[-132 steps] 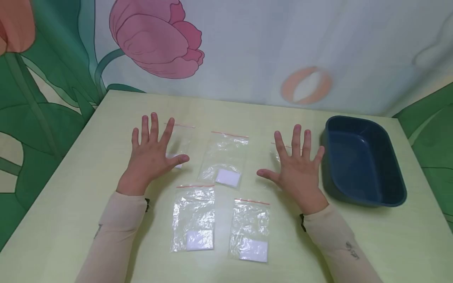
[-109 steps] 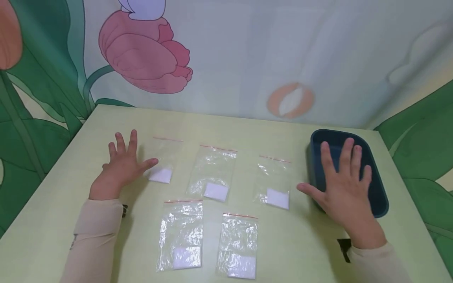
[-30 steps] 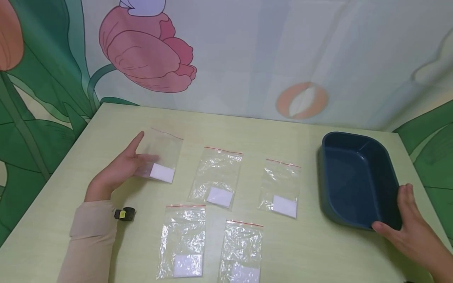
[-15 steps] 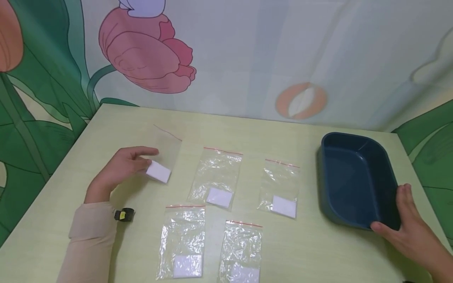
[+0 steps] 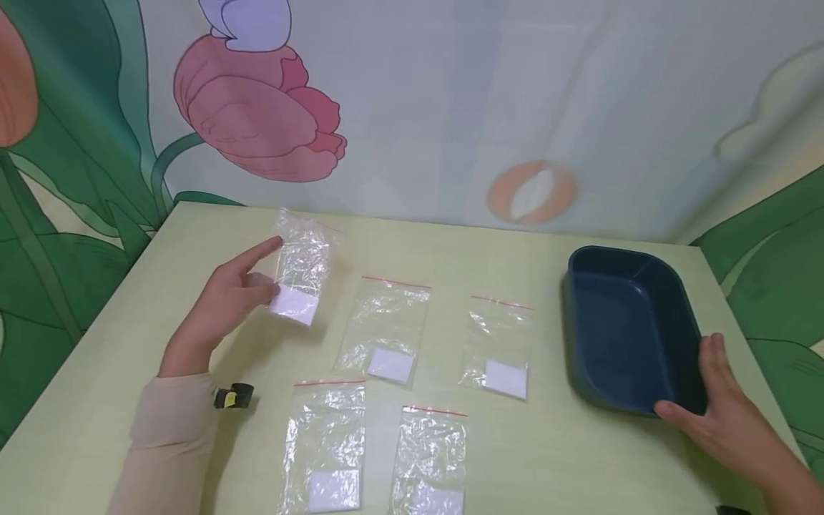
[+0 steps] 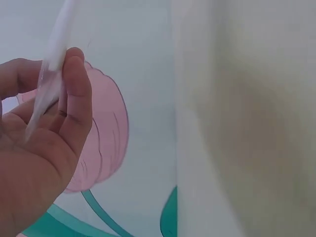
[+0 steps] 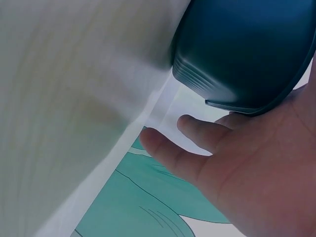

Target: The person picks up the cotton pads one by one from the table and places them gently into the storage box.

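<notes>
My left hand [image 5: 219, 304] pinches the lower left side of a clear zip-lock bag [image 5: 301, 254] with a white folded piece [image 5: 294, 305] at its bottom. The bag is raised off the table; in the left wrist view it [image 6: 52, 74] shows edge-on between thumb and fingers. At the far right, my right hand [image 5: 734, 425] holds the near right corner of a dark blue plastic basin [image 5: 595, 379], thumb at the near rim, fingers along the right side. In the right wrist view the basin [image 7: 247, 54] hangs over the hand, and two fingers stand apart from it.
Several similar bags lie flat on the pale table: a middle one [image 5: 386, 325], a right one [image 5: 498, 343], a near left one [image 5: 325, 443] and a near right one [image 5: 430, 458]. A flower-printed curtain [image 5: 412, 107] stands behind the table's back edge.
My right hand has gone from hovering over the bags to the basin's corner. The left hand has taken the back left bag and lifted it, tilting it towards me.
</notes>
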A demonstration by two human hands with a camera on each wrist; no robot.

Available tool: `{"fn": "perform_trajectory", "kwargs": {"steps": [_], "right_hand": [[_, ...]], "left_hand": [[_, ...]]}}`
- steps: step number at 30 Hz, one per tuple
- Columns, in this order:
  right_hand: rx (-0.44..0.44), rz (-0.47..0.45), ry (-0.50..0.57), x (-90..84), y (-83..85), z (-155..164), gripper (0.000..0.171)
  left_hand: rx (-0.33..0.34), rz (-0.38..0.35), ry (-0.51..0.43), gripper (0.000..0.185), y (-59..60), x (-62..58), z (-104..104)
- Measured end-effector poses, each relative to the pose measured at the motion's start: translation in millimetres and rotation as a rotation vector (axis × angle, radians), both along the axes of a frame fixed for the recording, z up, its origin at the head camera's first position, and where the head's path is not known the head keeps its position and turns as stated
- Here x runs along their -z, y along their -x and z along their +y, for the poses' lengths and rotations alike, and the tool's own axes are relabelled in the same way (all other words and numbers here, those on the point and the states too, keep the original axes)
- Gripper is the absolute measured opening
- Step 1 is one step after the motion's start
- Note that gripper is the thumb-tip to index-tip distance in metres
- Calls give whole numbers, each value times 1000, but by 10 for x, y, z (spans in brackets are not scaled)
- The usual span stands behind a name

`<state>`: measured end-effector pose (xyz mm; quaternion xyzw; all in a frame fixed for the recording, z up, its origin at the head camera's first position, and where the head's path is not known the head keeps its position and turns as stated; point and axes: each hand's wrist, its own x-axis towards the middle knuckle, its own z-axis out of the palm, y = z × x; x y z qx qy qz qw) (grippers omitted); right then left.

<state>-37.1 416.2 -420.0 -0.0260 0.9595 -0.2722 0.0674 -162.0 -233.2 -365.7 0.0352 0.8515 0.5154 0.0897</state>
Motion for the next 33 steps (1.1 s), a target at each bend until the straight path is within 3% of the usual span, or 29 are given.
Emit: {"fn": "perform_trajectory", "kwargs": {"steps": [6, 11, 17, 25, 33], "right_hand": [[-8, -2, 17, 23, 41, -34, 110], [-7, -9, 18, 14, 84, -52, 109], [-1, -39, 14, 3, 173, -81, 109], [-28, -12, 49, 23, 248, -123, 108], [-27, -40, 51, 5, 288, -164, 108]], "left_hand": [[48, 52, -91, 78, 40, -127, 267], [54, 90, -161, 86, 146, -187, 540], [55, 104, -263, 90, 274, -161, 821], [153, 148, -294, 89, 382, -109, 1148], [173, 126, -313, 91, 439, -69, 1329]]}}
